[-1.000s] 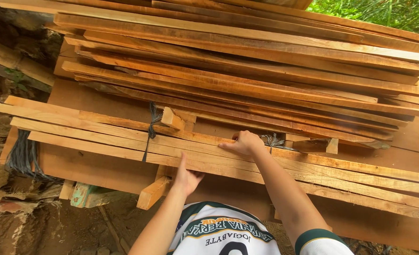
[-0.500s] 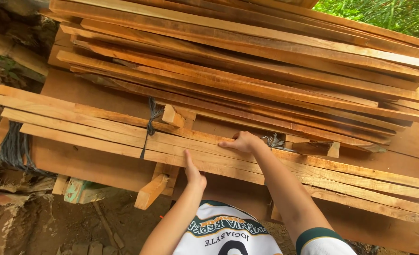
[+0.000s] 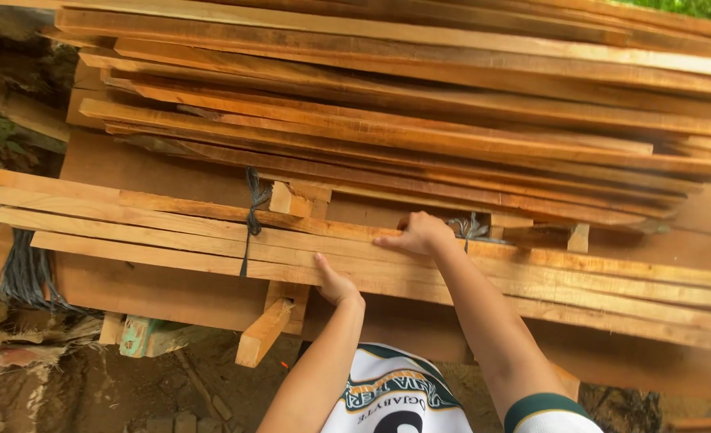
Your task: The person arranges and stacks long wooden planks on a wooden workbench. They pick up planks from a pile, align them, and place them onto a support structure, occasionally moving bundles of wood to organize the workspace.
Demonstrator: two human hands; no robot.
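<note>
A bundle of long thin wooden planks (image 3: 171,228) lies across in front of me, tied with a dark cord (image 3: 251,212). My right hand (image 3: 416,233) rests on top of the bundle, fingers curled over its upper plank. My left hand (image 3: 334,282) presses against the bundle's lower front edge from underneath, fingers hooked under the bottom plank. Above and behind the bundle rises a big stack of rough reddish planks (image 3: 419,104).
Short wooden blocks (image 3: 264,330) stick out under the bundle. A wide board (image 3: 163,293) sits below it. A dark coil of cord (image 3: 22,277) hangs at the left. Bare earth and debris (image 3: 91,393) lie below left. Green leaves (image 3: 692,8) show at top right.
The view has shifted slightly. My left hand has slid a little up and right along the bundle's lower edge; my right hand has stayed on the top plank.
</note>
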